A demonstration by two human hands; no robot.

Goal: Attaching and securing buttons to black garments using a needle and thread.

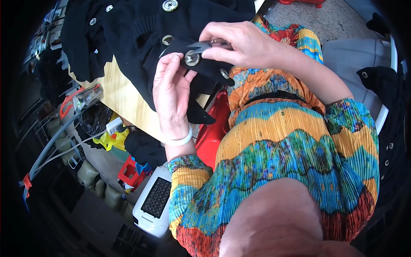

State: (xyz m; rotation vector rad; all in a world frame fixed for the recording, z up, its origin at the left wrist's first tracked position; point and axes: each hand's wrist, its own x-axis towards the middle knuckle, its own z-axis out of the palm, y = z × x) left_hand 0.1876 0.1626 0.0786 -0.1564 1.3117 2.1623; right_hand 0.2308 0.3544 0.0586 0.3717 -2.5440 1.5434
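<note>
- A black knitted garment [141, 30] is seen spread over a light wooden table [124, 98] in the upper left and upper centre of the frame; large pale buttons [170, 5] are sewn along it.
- The left hand [171, 92] is raised at centre frame, palm turned toward the camera, with its fingers [169, 68] curled lightly against a fold of the black fabric; the fold is supported from beneath rather than clamped.
- A white band [177, 139] is worn on the left wrist.
- The right hand [239, 43] is held in the upper centre, just right of the left hand, and is closed around a small dark metal tool [209, 44], apparently snips; the blades cannot be made out clearly.
- The tool's tip is positioned at a round silver-rimmed button [192, 58] on the fold, between the two hands; whether metal touches the button cannot be told.
- A further button [224, 73] is noted on the hanging edge of the fabric, below the right hand.
- Both forearms are covered by pleated sleeves of many colours [274, 145], filling the lower right of the frame.
- A red object [212, 128] is visible below the table edge, near the left wrist.
- A white appliance with a dark grille [155, 199] is recorded on the floor at lower centre left.
- Yellow bags and red items [113, 139] lie beneath the table at left.
</note>
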